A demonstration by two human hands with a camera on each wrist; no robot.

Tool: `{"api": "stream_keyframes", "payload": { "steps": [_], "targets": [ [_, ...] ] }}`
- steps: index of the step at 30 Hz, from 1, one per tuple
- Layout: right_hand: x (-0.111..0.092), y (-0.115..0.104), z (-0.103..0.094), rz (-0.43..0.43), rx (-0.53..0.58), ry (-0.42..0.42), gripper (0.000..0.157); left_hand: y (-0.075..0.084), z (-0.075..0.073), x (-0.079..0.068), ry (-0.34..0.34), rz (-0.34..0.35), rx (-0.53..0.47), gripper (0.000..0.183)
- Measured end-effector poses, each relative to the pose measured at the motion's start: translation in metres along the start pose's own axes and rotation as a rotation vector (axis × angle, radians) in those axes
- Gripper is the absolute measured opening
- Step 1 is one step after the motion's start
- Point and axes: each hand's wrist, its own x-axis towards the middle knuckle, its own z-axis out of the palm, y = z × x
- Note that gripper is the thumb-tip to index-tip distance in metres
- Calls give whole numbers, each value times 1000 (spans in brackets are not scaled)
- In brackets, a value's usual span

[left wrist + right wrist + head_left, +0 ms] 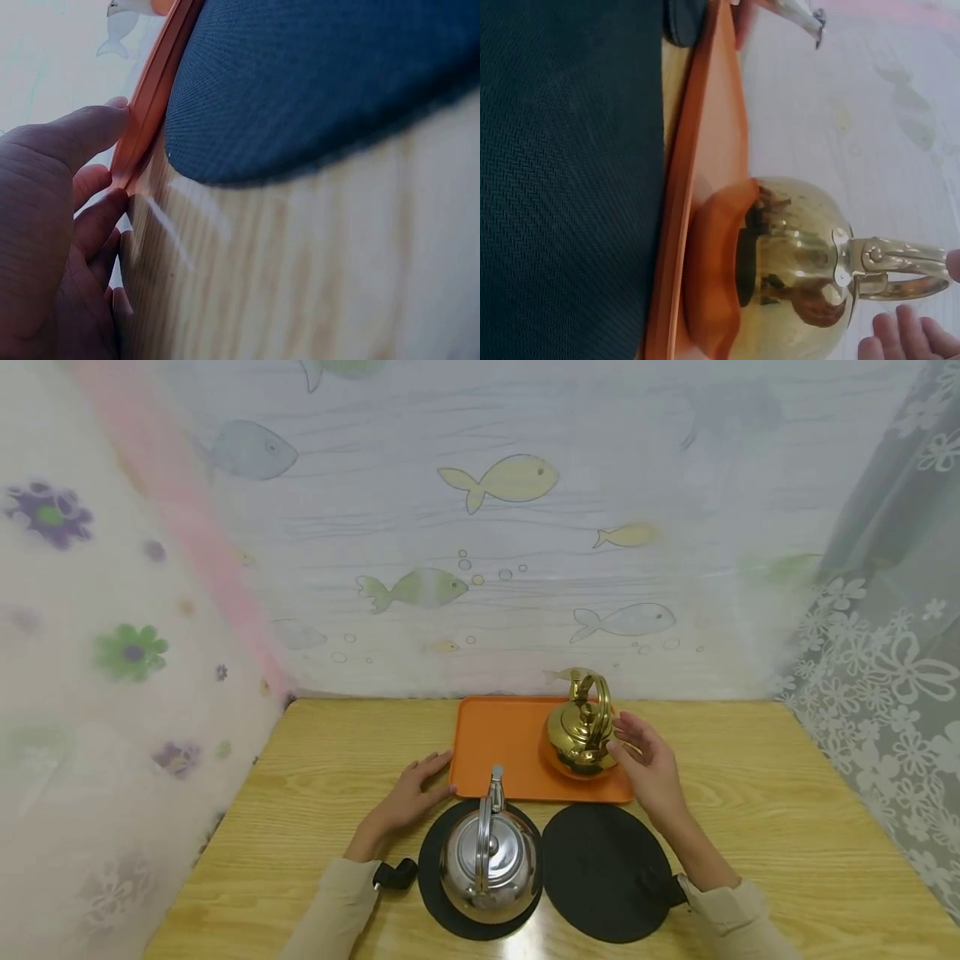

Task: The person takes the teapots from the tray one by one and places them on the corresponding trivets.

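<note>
A gold kettle (577, 747) stands upright near the right edge of an orange tray (498, 747), which lies along the far edge of the table (750, 793). The right hand (651, 768) is just beside the kettle's right side, fingers loosely spread, the thumb close to the handle; whether it touches I cannot tell. The left hand (408, 792), well apart from that kettle, rests extended fingers and thumb against the tray's left edge at its near corner. Before the tray's near edge, a silver kettle (491, 881) stands on a round black mat (429, 864)
</note>
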Motion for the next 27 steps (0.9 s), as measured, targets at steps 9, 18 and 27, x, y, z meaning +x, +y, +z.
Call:
{"api": "stream_keyframes", "payload": {
  "steps": [9, 18, 27],
  "targets": [
    [8, 6, 6, -25, 78, -9, 49, 1, 0, -2, 20, -21, -22, 63],
    [17, 8, 13, 31, 124, -30, 53, -1, 1, -2, 19, -34, -21, 63],
    [25, 6, 20, -17, 220, -91, 48, 2, 0, -2, 19, -58, -44, 63]
  ]
}}
